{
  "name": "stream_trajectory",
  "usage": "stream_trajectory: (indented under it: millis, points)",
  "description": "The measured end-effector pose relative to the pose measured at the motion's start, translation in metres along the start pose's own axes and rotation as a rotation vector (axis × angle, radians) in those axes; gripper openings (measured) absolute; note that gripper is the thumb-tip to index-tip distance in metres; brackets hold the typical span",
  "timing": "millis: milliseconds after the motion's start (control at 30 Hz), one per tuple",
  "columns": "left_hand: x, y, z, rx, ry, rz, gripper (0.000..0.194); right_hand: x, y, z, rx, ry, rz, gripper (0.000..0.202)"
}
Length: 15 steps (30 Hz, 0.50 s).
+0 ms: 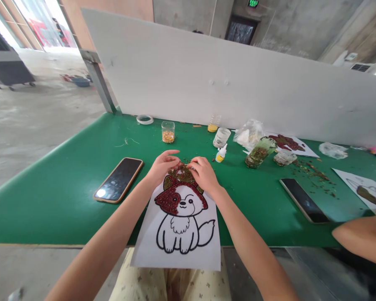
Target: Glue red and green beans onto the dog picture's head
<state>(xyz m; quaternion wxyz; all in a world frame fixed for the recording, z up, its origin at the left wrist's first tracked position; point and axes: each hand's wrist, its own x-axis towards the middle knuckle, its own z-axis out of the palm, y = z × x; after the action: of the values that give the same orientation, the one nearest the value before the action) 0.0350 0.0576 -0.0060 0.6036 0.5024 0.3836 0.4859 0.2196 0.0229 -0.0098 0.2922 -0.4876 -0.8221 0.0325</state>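
A white sheet with a dog drawing lies on the green table and overhangs its front edge. Red and green-brown beans or seeds cover part of the dog's head and hat. At the sheet's top left is my left hand, its fingers apart over the seeds, with nothing visible in them. My right hand is at the top right of the hat, thumb and fingertips pressed together; what they hold, if anything, is too small to name. A small white glue bottle stands beyond my right hand.
Phones lie at left and right on the green table. Farther back are a jar of yellow kernels, a tape roll, a clear cup and a tipped green container. Another person's arm rests at right.
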Motion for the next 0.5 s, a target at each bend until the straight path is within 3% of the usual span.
stream_trajectory:
  millis: [167,333,500]
  points:
    - [-0.002,0.008,-0.006,-0.291,-0.011,-0.181,0.041,0.000,-0.009,-0.005,0.038,0.052,-0.034,0.019]
    - [-0.006,0.010,-0.003,-0.292,-0.108,-0.208,0.039,-0.005,-0.026,-0.010,0.126,0.169,-0.055,0.021]
    - [-0.009,0.009,0.002,-0.225,-0.236,-0.207,0.039,-0.007,-0.028,-0.008,0.107,0.212,-0.049,0.018]
